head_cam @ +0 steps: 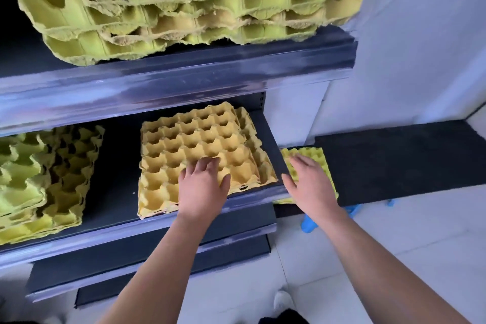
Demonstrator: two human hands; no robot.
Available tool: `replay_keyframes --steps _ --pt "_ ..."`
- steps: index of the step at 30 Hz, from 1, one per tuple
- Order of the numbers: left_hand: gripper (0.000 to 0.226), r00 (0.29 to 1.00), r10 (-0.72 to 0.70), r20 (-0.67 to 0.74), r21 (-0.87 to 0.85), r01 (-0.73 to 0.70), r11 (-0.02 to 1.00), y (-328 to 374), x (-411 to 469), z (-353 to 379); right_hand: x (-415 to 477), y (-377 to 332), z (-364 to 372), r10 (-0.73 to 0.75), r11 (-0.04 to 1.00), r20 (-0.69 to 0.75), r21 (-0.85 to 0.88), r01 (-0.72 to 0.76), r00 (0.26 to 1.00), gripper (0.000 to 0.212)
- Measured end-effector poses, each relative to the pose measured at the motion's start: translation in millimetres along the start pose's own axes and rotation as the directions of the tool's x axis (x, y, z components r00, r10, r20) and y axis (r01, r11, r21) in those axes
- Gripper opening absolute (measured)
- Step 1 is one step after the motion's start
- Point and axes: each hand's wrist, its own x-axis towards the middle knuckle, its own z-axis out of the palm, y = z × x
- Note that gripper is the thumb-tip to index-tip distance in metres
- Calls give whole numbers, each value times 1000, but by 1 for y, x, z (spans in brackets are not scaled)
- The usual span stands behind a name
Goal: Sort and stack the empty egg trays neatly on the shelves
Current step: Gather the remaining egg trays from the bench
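A short stack of yellow egg trays (194, 139) lies on the middle shelf (163, 221), its top tray slightly askew. My left hand (203, 187) rests flat on the stack's near edge, fingers spread. My right hand (311, 184) hovers with spread fingers over another yellow tray (310, 155) that lies lower down, just right of the shelf's end. Whether that hand touches the tray is unclear. A stack of greenish-yellow trays (47, 181) sits at the shelf's left. A tall, ragged pile of green-yellow trays (184, 2) fills the upper shelf.
The upper shelf's front lip (184, 81) overhangs the middle shelf. Lower shelves (147, 265) step out below. A dark mat (407, 163) covers the floor on the right, beside a white wall (420, 47). A blue object (310, 223) lies on the pale tiles.
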Motion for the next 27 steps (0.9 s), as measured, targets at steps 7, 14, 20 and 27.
replay_keyframes --steps 7,14,20,27 --pt "45 976 206 77 -70 -200 977 94 15 37 -15 83 -20 127 992 -36 6 -127 991 37" --pt "44 960 234 153 -138 -214 967 197 36 100 -7 188 -36 223 974 -5 33 -223 975 37" --pt "49 962 91 258 -110 -64 992 261 59 167 21 281 -28 226 970 156 53 -237 962 47" --pt "51 923 -91 375 -23 108 994 280 93 244 56 350 13 210 971 303 47 -235 930 50"
